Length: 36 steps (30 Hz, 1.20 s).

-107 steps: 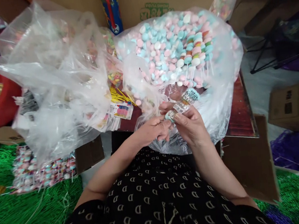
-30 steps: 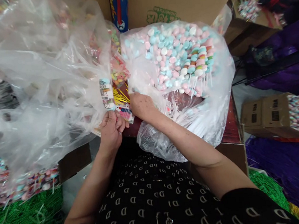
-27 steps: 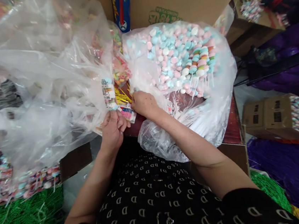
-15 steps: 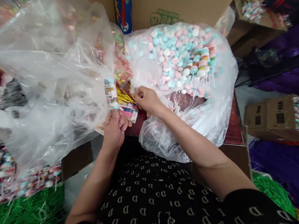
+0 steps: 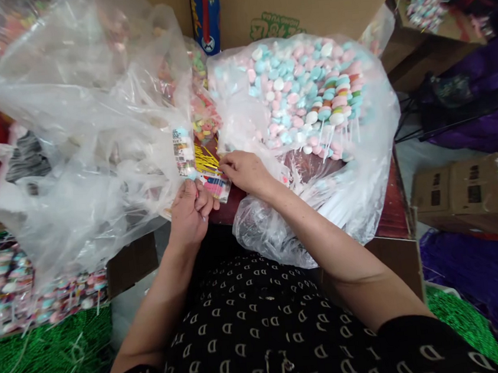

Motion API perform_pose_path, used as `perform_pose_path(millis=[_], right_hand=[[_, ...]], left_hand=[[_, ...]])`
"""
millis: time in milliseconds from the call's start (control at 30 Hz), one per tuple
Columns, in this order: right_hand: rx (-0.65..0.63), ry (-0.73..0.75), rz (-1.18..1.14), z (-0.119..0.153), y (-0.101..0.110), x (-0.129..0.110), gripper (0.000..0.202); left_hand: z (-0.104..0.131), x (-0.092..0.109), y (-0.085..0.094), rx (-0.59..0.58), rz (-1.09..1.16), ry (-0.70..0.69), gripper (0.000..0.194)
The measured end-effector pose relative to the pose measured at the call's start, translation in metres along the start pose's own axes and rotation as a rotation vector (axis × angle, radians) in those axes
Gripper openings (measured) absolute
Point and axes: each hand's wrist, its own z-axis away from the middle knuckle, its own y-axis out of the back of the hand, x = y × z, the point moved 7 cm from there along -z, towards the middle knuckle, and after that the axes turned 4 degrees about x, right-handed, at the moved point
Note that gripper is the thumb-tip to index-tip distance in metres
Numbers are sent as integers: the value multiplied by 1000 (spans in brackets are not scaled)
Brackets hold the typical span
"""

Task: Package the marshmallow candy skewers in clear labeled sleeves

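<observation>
My left hand (image 5: 192, 209) is closed around the lower end of a wrapped marshmallow skewer (image 5: 183, 152). The skewer stands upright in a clear bag with a printed label, its pale sweets showing above my fist. At the right end of a small pile of gold twist ties (image 5: 206, 160), my right hand (image 5: 244, 171) pinches with its fingertips on a tie. Below the pile lies a printed clear packet (image 5: 214, 186), close to my left fingers. A large clear bag of pink, blue and white marshmallows (image 5: 282, 82) lies right of my hands, with several finished skewers (image 5: 333, 101) on top.
A big translucent bag (image 5: 78, 127) covers the table's left side, with bagged gummy sweets (image 5: 205, 115) behind the ties. Behind stands a large cardboard box (image 5: 310, 2). Boxes of packed skewers stand at lower left and right (image 5: 476, 189); green tinsel (image 5: 49, 362) lies at lower left.
My right hand has moved slightly left and down, bringing its fingertips onto the twist ties. My left hand keeps holding the wrapped skewer almost in place.
</observation>
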Motion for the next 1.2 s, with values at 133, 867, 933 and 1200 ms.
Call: perform_pose_path(millis=[133,867,933,1200], right_hand=[[-67,24,241,2,-12,-15,31],[149,-300,-780,2,-3,21,9],[148,-290,-865,8,1,16,8],[23,-40,-964,51,12,-15,10]], left_hand=[[0,-1,2,26,8,34,41],[0,-2,1,39,13,59,42],[0,-2,1,52,6,60,42],[3,-12,1,-6,-166,21,41]])
